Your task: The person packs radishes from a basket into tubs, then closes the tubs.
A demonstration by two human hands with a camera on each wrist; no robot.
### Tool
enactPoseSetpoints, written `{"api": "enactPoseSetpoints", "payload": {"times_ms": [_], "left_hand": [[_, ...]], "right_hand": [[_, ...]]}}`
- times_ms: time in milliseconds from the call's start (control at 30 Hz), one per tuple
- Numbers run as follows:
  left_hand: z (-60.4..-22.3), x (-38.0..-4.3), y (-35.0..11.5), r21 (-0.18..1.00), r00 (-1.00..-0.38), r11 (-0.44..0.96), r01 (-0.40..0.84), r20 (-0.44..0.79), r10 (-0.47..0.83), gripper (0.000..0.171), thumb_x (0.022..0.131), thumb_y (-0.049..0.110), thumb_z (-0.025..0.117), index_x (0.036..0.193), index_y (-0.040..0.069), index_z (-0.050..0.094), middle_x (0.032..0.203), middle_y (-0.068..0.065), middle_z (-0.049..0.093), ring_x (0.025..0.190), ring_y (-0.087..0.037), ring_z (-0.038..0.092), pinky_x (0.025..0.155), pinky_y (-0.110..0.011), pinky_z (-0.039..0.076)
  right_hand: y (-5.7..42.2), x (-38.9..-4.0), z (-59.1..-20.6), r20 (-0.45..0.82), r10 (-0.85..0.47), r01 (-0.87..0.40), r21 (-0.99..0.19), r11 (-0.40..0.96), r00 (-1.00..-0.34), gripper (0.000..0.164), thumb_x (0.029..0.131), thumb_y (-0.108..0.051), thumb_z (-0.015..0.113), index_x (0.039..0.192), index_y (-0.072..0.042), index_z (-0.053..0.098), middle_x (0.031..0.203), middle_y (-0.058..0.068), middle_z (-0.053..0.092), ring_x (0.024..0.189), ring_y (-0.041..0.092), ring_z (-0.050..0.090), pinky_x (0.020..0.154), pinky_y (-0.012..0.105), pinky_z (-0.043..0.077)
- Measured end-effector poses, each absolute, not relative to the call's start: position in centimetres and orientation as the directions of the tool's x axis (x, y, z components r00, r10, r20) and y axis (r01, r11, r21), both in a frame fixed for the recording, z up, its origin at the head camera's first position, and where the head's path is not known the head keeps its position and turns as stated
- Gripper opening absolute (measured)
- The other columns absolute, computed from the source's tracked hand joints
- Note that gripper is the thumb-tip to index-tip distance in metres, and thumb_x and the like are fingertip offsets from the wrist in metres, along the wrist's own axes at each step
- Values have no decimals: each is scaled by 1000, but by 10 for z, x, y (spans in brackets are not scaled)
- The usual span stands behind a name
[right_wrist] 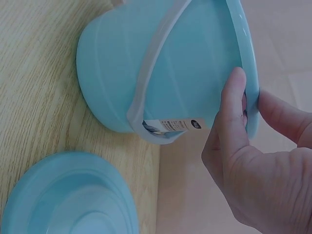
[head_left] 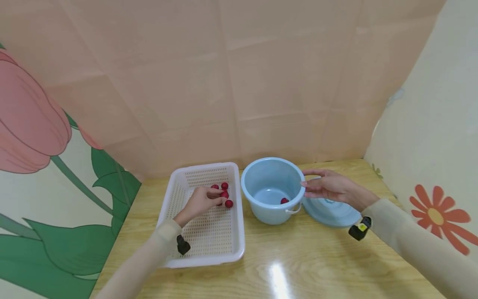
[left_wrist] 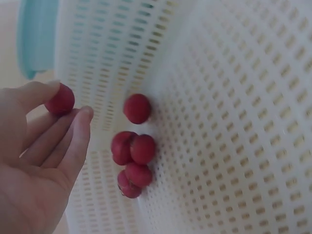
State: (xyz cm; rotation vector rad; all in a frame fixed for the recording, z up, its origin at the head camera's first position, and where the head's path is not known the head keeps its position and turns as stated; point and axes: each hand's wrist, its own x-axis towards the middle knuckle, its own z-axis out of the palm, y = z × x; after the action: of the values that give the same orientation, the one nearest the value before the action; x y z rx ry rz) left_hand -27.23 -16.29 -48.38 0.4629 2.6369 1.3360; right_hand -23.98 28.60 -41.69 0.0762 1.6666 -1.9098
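My left hand [head_left: 199,202] reaches into the white basket [head_left: 242,232]. In the left wrist view it pinches a small round red radish [left_wrist: 61,100] between thumb and fingers, above the basket floor. Several more radishes [left_wrist: 137,108] lie together at the basket's side nearest the bucket. A light blue bucket [head_left: 270,214] stands just right of the basket, with one radish [head_left: 284,200] visible at its bottom. My right hand [head_left: 330,187] grips the bucket's rim on the right, thumb on one side and fingers on the outer wall, as the right wrist view shows.
A light blue lid [head_left: 328,214] lies on the wooden table [head_left: 298,257], right of the bucket and partly under my right hand. The bucket's pale handle [right_wrist: 146,73] hangs down its side. A pinkish covered wall [head_left: 231,83] rises behind.
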Motion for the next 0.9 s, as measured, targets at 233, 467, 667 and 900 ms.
{"api": "enactPoseSetpoints", "payload": {"times_ms": [233, 467, 667, 900], "left_hand": [[-474, -271, -163, 829, -955, 546, 120, -54, 292, 38, 91, 36, 83, 122, 16, 80, 115, -4, 82, 108, -17, 77, 96, -40, 62], [-463, -277, -161, 871, -953, 479, 110, -45, 299, 44, 89, 42, 85, 126, 20, 78, 111, -1, 82, 107, -12, 77, 95, -34, 60], [-453, -276, -164, 890, -962, 447, 94, -35, 272, 39, 88, 39, 85, 123, 22, 80, 111, -1, 83, 105, -14, 78, 93, -34, 61], [-442, -284, -149, 907, -949, 394, 147, 17, 315, 42, 90, 46, 83, 125, 23, 79, 117, 1, 81, 110, -14, 77, 103, -40, 59]], "right_hand": [[287, -238, -417, -418, -391, 464, -885, -28, -820, 80, 104, -5, 63, 167, -1, 14, 113, 3, 77, 105, 20, 76, 95, 39, 63], [286, -239, -416, -421, -385, 467, -884, -29, -821, 78, 104, -4, 62, 166, -1, 15, 114, 4, 77, 104, 20, 76, 92, 38, 64], [278, -241, -419, -417, -401, 455, -891, 0, -816, 78, 103, -8, 66, 165, -1, 20, 119, 3, 76, 112, 23, 75, 98, 41, 62], [284, -239, -415, -422, -375, 459, -889, -10, -825, 78, 103, -5, 65, 166, -1, 19, 112, 4, 78, 105, 19, 76, 94, 37, 64]]}}
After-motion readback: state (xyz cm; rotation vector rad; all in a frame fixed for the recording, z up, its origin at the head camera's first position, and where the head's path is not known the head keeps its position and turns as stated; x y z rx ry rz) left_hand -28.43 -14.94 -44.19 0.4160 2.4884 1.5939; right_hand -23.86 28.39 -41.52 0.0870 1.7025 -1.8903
